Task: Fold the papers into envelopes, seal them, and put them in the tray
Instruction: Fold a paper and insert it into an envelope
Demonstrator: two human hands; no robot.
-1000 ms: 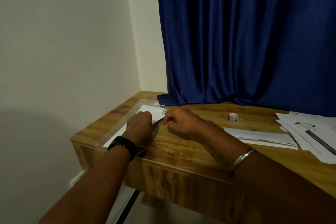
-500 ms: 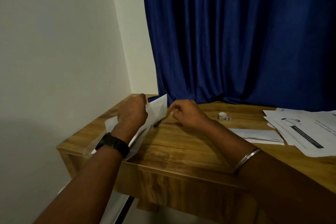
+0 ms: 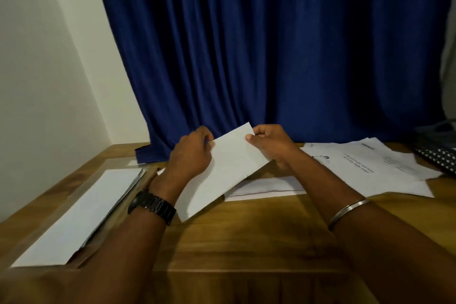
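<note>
Both hands have come right since 0.5 s ago, off the tray side to mid tabletop, w/ the envelope (image 3: 229, 170) carried between them. Left hand (image 3: 192, 153) pinches the envelope's far left edge, fingers curled on it. Right hand (image 3: 269, 145) pinches the far right corner btwn thumb and curled fingers. Envelope is tilted, far right corner high, near left corner low by the left wrist; can't tell if that corner touches the wood.

Tray (image 3: 118, 163) is clear-walled and sits at the left end of the tabletop (image 3: 246, 242), holding a stack of white envelopes (image 3: 81, 215) w/ edges roughly squared. A narrow strip of bare wood separates the tray's right wall from the left forearm. The widest open room is the near part of the tabletop, btwn the two forearms and down to the near edge.

Second envelope (image 3: 269, 189) lies flat just beyond that, partly under the held one. Printed sheets (image 3: 370, 168) are fanned at right, overlapping, right up to a dark dotted object (image 3: 436, 153) at the far right edge. Blue curtain (image 3: 271, 44) hangs along the far edge, its hem resting on the wood at far left.

Sheets carry lines of print and a small dark mark, too blurred to read. Held envelope's face looks blank. Black watch (image 3: 153, 206) on left wrist, metal bangle (image 3: 348, 210) on right.
</note>
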